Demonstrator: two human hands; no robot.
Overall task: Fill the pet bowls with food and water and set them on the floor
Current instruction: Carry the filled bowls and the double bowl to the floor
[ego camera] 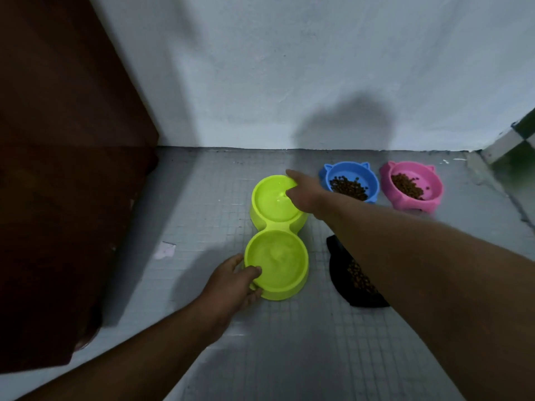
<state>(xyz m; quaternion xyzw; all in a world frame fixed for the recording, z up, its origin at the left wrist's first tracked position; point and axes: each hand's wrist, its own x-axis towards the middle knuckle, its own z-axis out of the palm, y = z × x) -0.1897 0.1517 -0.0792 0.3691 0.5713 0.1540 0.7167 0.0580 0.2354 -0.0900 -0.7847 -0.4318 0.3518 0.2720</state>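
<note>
While the left hand (pixel 231 280) grips the near rim of the green double bowl (pixel 276 235) and the right hand (pixel 304 195) grips its far rim, the bowl sits on the floor (pixel 289 342) left of the blue bowl (pixel 348 180). With water in both wells, let go level and slowly.

Both arms stretched forward, left hand (pixel 231 282) gripping low, right hand (pixel 304 195) clasped farther out

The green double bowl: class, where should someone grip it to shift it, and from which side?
Grip the green double bowl by its rim at both far ends, one hand each, fingers hooked over the edge. It is long, and both cups appear to hold water, so a two-ended grip keeps it level.
</note>
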